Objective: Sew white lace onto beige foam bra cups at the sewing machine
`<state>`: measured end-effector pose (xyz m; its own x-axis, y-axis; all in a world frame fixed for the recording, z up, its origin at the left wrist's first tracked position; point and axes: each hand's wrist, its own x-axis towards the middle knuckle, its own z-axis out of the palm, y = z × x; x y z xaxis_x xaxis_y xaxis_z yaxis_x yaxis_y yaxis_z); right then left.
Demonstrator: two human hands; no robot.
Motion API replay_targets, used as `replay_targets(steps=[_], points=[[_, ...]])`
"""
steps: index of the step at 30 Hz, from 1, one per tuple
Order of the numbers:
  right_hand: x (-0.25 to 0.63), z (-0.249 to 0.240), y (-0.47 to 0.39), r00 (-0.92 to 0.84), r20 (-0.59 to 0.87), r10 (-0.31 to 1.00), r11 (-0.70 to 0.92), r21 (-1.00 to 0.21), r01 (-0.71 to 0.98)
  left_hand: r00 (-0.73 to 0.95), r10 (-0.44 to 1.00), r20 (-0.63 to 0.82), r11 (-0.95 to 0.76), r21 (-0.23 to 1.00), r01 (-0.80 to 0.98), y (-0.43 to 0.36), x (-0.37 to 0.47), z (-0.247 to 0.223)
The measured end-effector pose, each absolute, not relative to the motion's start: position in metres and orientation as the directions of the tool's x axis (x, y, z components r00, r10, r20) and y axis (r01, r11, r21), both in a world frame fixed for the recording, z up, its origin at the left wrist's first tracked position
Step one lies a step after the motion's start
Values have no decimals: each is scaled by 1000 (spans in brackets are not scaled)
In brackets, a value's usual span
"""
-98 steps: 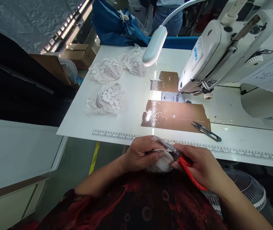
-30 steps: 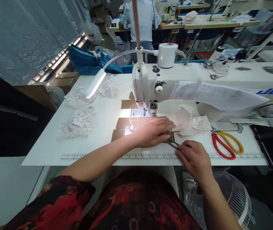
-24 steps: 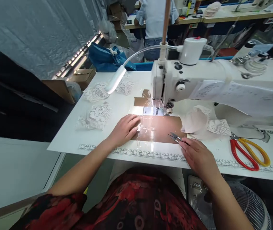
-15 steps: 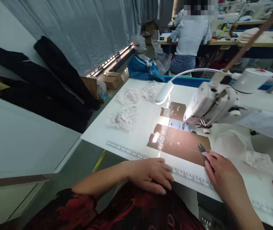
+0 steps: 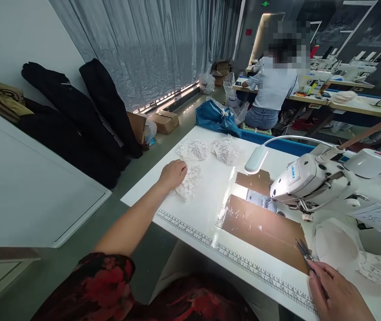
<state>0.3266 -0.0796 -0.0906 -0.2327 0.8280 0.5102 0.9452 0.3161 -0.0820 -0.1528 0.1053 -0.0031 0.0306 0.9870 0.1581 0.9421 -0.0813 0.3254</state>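
Observation:
My left hand (image 5: 173, 174) is over the left part of the table, its fingers curled together at the edge of a white lace piece (image 5: 193, 180). Its fingertips are partly hidden behind the knuckles. Two more crumpled lace pieces, one on the left (image 5: 195, 150) and one on the right (image 5: 225, 150), lie just beyond. At the lower right, my right hand (image 5: 339, 290) holds thread snips (image 5: 306, 252), blades pointing away from me and slightly apart. The snips hover by the right end of a brown taped sheet (image 5: 264, 227) on the table.
A white sewing machine (image 5: 314, 178) with a bent lamp (image 5: 256, 159) occupies the right side. Pale moulded cup fabric (image 5: 336, 243) lies beside my right hand. A printed ruler (image 5: 224, 254) runs along the front edge. A co-worker (image 5: 271, 87) sits beyond a blue bag (image 5: 215, 116).
My left hand has moved from the front edge, forward and left, onto the nearest lace piece. My right hand still holds the snips. The camera view has shifted, showing more of the room.

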Motion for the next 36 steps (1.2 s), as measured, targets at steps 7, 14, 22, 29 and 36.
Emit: replay_targets(steps=[7,14,22,29,36], points=[[316,-70,-83,-202,553,809,326,-135,936,75,924,375,-356,773,525,69,-154,9],[229,-34,-70,-83,247,965,245,-753,611,353,777,521,-592,795,131,25,-95,16],[153,-11,-38,-177,71,982,114,-961,250,469,782,412,-394,908,-141,2,-30,-13],[174,-21,-44,-53,268,962,258,-828,498,509,861,18,92,978,-190,-3,-34,-21],[180,-8,-48,-238,471,849,522,-682,513,358,924,137,-120,990,-70,-3,-28,-24]])
